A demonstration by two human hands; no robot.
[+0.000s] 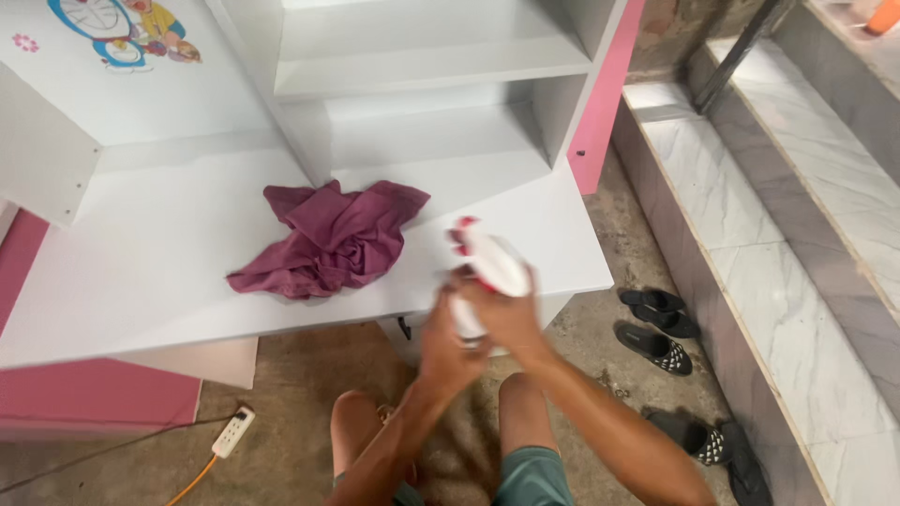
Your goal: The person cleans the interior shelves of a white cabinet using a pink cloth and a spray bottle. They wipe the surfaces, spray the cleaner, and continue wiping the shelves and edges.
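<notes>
- Gripping a white bottle with a red cap [487, 267], both hands meet at the front edge of the white tabletop [169, 272]; the bottle sits partly over that edge, tilted, its capped end pointing up and left.
- The right hand [511, 314] is wrapped round the bottle's body from behind, fingers closed on it.
- The left hand [448, 349] is closed on the lower end of the bottle; motion blur hides exactly how the fingers lie.
- A crumpled maroon cloth [328, 242] lies on the tabletop just left of the bottle, apart from both hands.
- Judging from this, a steady hold asks the right hand to stay firm on the body while the left does any twisting, so nothing spills on the white surface.
- Keeping the capped end pointed toward the cloth looks wise, since drips would land on fabric rather than the board.
- On the concrete floor sit black sandals [661, 328] to the right and a white power strip [232, 432] to the left, both well clear.
</notes>
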